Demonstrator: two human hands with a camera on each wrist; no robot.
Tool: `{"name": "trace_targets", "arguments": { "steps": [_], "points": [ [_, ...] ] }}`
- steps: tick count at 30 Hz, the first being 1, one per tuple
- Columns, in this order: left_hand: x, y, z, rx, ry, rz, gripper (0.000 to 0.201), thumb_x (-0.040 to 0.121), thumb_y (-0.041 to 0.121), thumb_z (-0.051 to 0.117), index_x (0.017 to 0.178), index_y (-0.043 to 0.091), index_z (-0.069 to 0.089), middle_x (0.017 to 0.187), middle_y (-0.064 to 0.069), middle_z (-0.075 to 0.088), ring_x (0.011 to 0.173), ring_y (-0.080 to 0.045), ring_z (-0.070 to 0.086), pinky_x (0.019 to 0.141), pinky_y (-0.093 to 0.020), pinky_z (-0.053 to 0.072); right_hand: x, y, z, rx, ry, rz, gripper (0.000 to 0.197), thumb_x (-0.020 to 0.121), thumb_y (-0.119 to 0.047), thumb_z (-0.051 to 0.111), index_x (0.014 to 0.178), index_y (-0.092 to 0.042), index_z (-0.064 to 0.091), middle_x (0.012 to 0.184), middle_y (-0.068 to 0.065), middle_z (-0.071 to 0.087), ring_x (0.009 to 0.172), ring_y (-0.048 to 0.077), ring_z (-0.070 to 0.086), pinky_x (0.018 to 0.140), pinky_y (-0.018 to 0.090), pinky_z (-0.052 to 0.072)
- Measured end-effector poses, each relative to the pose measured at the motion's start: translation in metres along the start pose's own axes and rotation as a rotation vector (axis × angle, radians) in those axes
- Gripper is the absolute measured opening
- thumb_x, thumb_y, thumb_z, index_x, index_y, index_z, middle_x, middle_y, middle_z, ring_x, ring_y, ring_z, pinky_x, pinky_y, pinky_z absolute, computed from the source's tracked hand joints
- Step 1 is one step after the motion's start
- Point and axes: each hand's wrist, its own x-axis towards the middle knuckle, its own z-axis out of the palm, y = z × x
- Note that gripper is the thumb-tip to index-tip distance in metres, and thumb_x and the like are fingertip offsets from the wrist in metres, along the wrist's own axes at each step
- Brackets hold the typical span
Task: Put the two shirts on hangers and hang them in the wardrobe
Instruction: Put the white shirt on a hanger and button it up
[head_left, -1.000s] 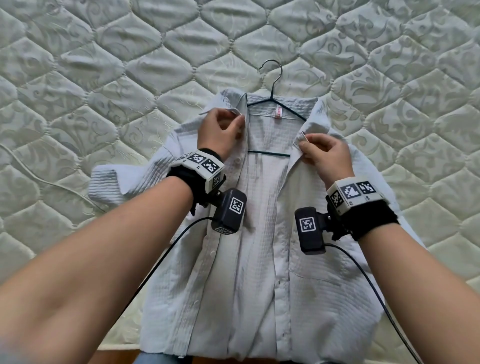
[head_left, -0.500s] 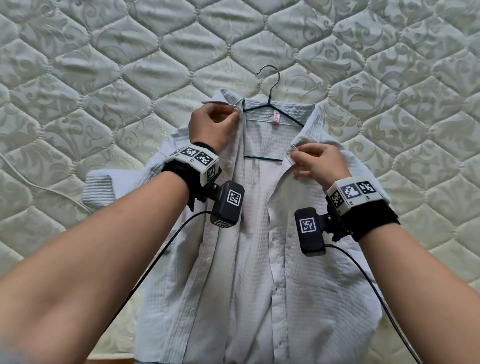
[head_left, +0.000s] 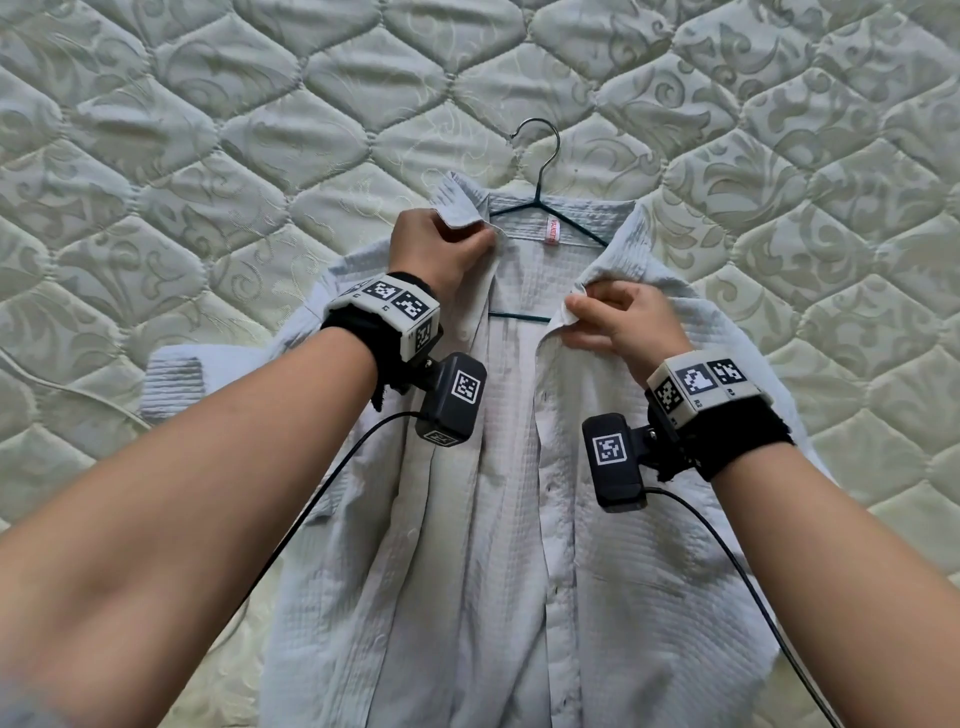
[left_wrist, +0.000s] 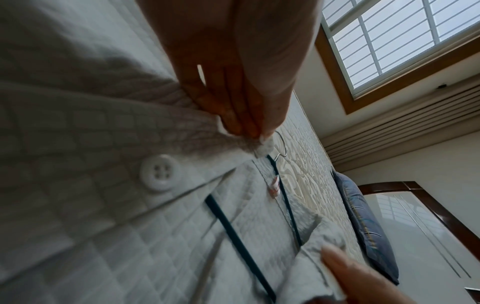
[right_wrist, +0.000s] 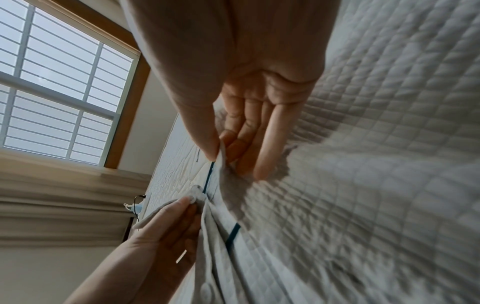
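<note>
A pale blue-white textured shirt (head_left: 519, 545) lies open-fronted on the mattress with a dark wire hanger (head_left: 540, 202) inside its collar, hook pointing away from me. My left hand (head_left: 441, 249) pinches the left collar and button edge (left_wrist: 241, 131). My right hand (head_left: 608, 322) pinches the right front edge just below the collar (right_wrist: 221, 156). The hanger's dark bar (left_wrist: 239, 242) shows between the two front panels. A white button (left_wrist: 159, 172) sits just below my left fingers. Only this one shirt is in view.
The quilted pale green mattress (head_left: 208, 156) fills the head view on all sides. A thin white cord (head_left: 62, 384) lies at the left. The left wrist view shows a blue pillow (left_wrist: 363, 222), a glossy headboard (left_wrist: 426, 226) and a window (left_wrist: 405, 37).
Both hands have drawn the two front edges closer together near the collar. The left hand slid up to the collar tip, and the shirt shifted slightly on the mattress.
</note>
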Motion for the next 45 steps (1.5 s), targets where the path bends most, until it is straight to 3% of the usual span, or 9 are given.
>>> {"name": "trace_targets", "arguments": {
  "steps": [7,11,16,22,24,29,37,41,45],
  "points": [
    [-0.018,-0.01,0.008,-0.019,-0.247,0.002,0.03,0.075,0.014,0.076,0.099,-0.003,0.068,0.097,-0.009,0.069,0.079,-0.007,0.065,0.072,-0.015,0.054,0.006,-0.001,0.013,0.091,0.068,-0.089,0.011,0.081,-0.003,0.067,0.073,-0.01,0.064,0.055,-0.008,0.067,0.054,0.001,0.063,0.053,0.015,0.054],
    [-0.025,-0.021,0.023,-0.135,-0.272,-0.06,0.018,0.073,0.012,0.078,0.084,0.0,0.069,0.086,-0.016,0.071,0.079,-0.023,0.068,0.079,-0.047,0.056,0.009,0.008,0.017,0.099,0.073,-0.115,0.011,0.082,-0.001,0.065,0.077,-0.011,0.067,0.057,-0.011,0.069,0.058,0.0,0.065,0.061,0.015,0.056],
    [-0.02,-0.02,0.025,-0.091,-0.308,-0.045,0.012,0.076,0.01,0.074,0.083,0.004,0.067,0.076,-0.005,0.067,0.067,-0.011,0.062,0.067,-0.026,0.051,0.012,0.018,0.021,0.05,0.108,-0.147,0.011,0.08,-0.003,0.068,0.091,-0.003,0.07,0.056,-0.013,0.068,0.056,-0.002,0.063,0.058,0.011,0.053],
    [-0.025,-0.024,0.027,-0.245,-0.285,-0.109,0.008,0.074,0.007,0.075,0.075,0.004,0.067,0.077,-0.012,0.068,0.076,-0.023,0.065,0.073,-0.037,0.053,0.014,0.022,0.019,0.041,0.118,-0.18,0.01,0.079,-0.003,0.069,0.089,-0.003,0.071,0.055,-0.012,0.068,0.055,-0.001,0.063,0.058,0.011,0.053],
    [-0.029,-0.022,0.027,-0.291,-0.278,-0.124,0.009,0.075,0.004,0.074,0.076,0.001,0.066,0.077,-0.014,0.067,0.074,-0.022,0.065,0.07,-0.032,0.054,0.013,0.022,0.017,0.047,0.125,-0.188,0.007,0.079,-0.003,0.069,0.083,-0.008,0.071,0.056,-0.013,0.069,0.055,0.0,0.064,0.057,0.012,0.053],
    [-0.029,-0.018,0.022,-0.229,-0.309,-0.097,0.015,0.077,0.005,0.073,0.067,0.009,0.063,0.052,0.011,0.065,0.053,0.002,0.06,0.051,-0.011,0.047,0.013,0.025,0.015,0.036,0.145,-0.204,0.016,0.079,-0.002,0.069,0.094,0.0,0.07,0.057,-0.013,0.069,0.057,0.0,0.065,0.059,0.013,0.054],
    [-0.027,-0.019,0.02,-0.193,-0.319,-0.151,0.024,0.076,0.007,0.074,0.059,0.013,0.058,0.042,0.013,0.06,0.042,0.005,0.054,0.046,-0.01,0.042,0.009,0.025,0.011,0.052,0.056,-0.167,0.009,0.084,-0.008,0.064,0.092,-0.008,0.071,0.069,-0.011,0.071,0.068,0.002,0.068,0.059,0.015,0.055],
    [-0.027,-0.023,0.021,-0.166,-0.301,-0.182,0.026,0.071,0.015,0.08,0.066,0.004,0.057,0.065,-0.01,0.058,0.058,-0.016,0.055,0.059,-0.027,0.044,0.01,0.025,0.011,0.093,-0.021,-0.11,0.011,0.088,-0.003,0.058,0.084,-0.011,0.065,0.063,-0.006,0.072,0.064,0.004,0.07,0.059,0.015,0.056],
    [-0.028,-0.024,0.023,-0.112,-0.248,-0.175,0.043,0.073,0.015,0.078,0.053,0.014,0.04,0.053,-0.001,0.043,0.043,-0.006,0.043,0.047,-0.021,0.037,0.013,0.021,0.015,0.058,-0.01,-0.074,0.01,0.085,-0.005,0.062,0.077,-0.01,0.064,0.058,-0.005,0.071,0.058,0.005,0.068,0.057,0.018,0.056]
  ]
}}
